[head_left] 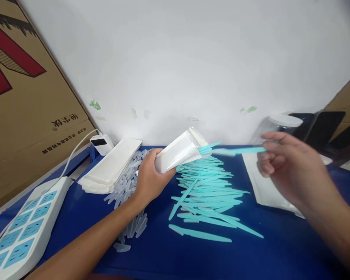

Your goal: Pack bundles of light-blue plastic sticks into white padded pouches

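A blue worktop (280, 249) runs up to a white wall, with large cardboard boxes (20, 116) leaning at its left edge. Near the front left corner lies a white power strip (26, 229) with pale blue sockets, its cable leading back to a small white charger (102, 144) by the rear edge. Just right of that, a stack of flat white pouches (111, 169) rests over a heap of clear plastic caps (128, 194). In the middle of the worktop spreads a pile of teal plastic sticks (207, 194). More white pouches (265, 186) lie flat toward the right, and a clear jar with a white lid (280, 122) stands at the rear edge. Above the pile, the left hand (148, 179) is closed around a white pouch (181, 149), with teal stick ends poking from its open mouth. The right hand (282, 163), blurred, pinches one teal stick (239, 150) at its end, the tip pointing at the pouch mouth.
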Tool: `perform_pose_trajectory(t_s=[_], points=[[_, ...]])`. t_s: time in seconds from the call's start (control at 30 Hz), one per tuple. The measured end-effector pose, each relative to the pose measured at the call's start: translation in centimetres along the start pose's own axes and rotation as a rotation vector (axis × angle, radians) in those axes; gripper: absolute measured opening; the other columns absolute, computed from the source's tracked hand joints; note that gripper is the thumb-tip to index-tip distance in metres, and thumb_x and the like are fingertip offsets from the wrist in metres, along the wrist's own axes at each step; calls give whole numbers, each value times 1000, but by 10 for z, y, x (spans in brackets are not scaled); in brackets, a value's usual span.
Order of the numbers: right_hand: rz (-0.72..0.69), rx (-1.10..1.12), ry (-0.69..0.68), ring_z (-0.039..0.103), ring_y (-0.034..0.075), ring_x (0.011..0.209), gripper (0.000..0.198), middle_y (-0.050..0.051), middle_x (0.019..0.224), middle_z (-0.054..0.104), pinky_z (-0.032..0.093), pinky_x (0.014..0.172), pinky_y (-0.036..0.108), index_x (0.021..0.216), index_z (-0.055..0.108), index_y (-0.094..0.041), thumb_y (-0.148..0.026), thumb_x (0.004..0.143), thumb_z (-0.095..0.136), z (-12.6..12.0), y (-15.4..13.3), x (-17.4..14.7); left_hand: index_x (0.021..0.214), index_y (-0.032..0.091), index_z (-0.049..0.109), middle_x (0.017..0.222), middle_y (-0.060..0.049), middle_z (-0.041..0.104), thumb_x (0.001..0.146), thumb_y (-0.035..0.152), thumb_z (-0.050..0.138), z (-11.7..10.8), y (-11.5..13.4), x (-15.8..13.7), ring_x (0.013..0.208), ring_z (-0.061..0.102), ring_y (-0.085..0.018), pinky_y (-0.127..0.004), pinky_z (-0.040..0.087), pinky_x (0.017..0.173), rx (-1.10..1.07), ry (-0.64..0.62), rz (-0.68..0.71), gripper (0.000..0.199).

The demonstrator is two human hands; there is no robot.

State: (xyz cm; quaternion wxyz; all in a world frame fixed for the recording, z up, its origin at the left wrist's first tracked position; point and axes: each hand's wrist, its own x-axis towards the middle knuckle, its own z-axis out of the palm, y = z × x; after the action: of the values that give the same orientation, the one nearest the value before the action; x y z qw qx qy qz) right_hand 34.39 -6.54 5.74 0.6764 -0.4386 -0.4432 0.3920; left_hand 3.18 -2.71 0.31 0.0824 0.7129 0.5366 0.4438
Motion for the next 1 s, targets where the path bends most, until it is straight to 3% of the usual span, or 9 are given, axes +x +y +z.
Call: perform_pose_trajectory(t_s=[0.13, 0.37, 0.5, 0.67, 0.77, 0.93, 1.0], points=[[-250, -166, 85, 54, 17, 54, 12, -2, 62, 58, 40, 43, 29, 89, 72, -28, -26, 85, 83, -6, 2, 6, 125, 23, 58, 122, -7, 70, 75, 24, 81, 1, 2, -5, 111, 66, -30, -43, 51, 94, 44, -9, 148, 55], [-226, -474, -134, 60, 16, 53, 32, -1, 62, 69, 49, 52, 29, 92, 75, -25, -51, 81, 89, 7, 6, -10, 127, 25, 56, 119, -8, 69, 75, 24, 79, 5, 4, -10, 107, 65, -31, -45, 50, 90, 62, -43, 260, 57], [-227, -488, -128, 57, 16, 52, 24, -1, 63, 69, 47, 51, 31, 92, 78, -25, -47, 85, 86, 8, -1, -15, 127, 25, 56, 119, -7, 70, 74, 24, 80, 6, 5, -12, 107, 65, -31, -45, 51, 90, 41, -45, 259, 58], [-351, -394, 64, 51, 13, 51, 19, -2, 59, 61, 39, 48, 30, 87, 77, -23, -36, 83, 89, -9, -9, 2, 126, 25, 57, 122, -8, 71, 74, 22, 80, 4, 4, -10, 110, 67, -31, -44, 52, 93, 34, 15, 223, 57], [-389, -457, 126, 51, 15, 52, 18, -1, 60, 60, 41, 48, 31, 85, 76, -26, -40, 85, 87, -14, -11, 7, 126, 25, 57, 124, -8, 71, 74, 23, 80, 2, 3, -9, 112, 67, -31, -43, 53, 93, 36, 35, 221, 57], [-461, -522, 112, 60, 16, 57, 16, 1, 68, 70, 48, 55, 31, 90, 79, -23, -35, 84, 88, -7, -9, -2, 125, 24, 58, 122, -8, 71, 72, 22, 80, 2, 3, -9, 111, 67, -31, -44, 53, 93, 43, 33, 243, 58], [-486, -585, 1, 68, 20, 69, 15, 3, 81, 78, 54, 65, 34, 96, 82, -24, -36, 89, 85, -3, -5, -7, 125, 24, 58, 122, -8, 71, 72, 22, 81, 3, 4, -10, 110, 67, -31, -44, 53, 93, 37, 30, 247, 58]])
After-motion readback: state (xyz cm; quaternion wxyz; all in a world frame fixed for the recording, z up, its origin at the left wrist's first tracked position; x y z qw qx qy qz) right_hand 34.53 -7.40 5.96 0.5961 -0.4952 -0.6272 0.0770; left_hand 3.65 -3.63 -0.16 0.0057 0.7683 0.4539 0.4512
